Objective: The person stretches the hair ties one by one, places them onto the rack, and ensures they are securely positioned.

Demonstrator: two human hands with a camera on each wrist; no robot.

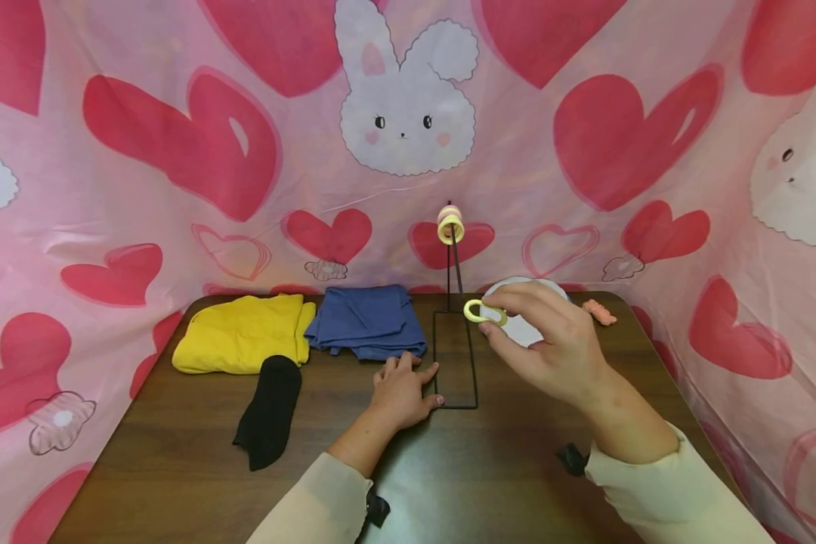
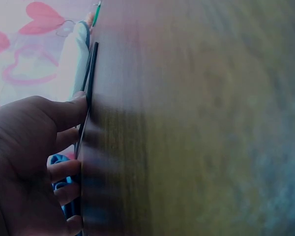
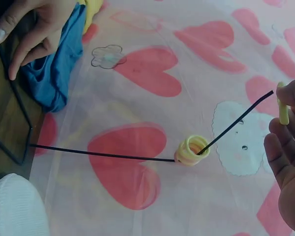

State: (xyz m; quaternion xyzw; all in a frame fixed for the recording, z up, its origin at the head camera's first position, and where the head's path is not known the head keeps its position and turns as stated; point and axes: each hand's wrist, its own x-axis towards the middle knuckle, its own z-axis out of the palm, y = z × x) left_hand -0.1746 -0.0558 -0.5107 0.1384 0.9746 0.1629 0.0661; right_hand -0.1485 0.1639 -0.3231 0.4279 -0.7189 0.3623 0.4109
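My right hand (image 1: 551, 340) pinches a yellow ring (image 1: 474, 310) between thumb and fingertips, above the table and near a black wire stand (image 1: 472, 363). In the right wrist view the ring (image 3: 283, 104) is seen edge-on, just off the tip of the stand's upper arm (image 3: 241, 118). Several yellow and pink rings (image 3: 189, 151) hang together on that arm, at the bend by the upright. My left hand (image 1: 401, 393) rests on the table with fingers spread, its thumb touching the side of the stand's rectangular base. In the left wrist view the thumb (image 2: 71, 110) meets the black wire.
Left of the stand lie a folded blue cloth (image 1: 367, 321), a folded yellow cloth (image 1: 238, 336) and a black sock (image 1: 270, 415). A white rounded thing (image 1: 520, 332) is partly hidden behind my right hand. A small coral-coloured thing (image 1: 599, 312) lies at the back right.
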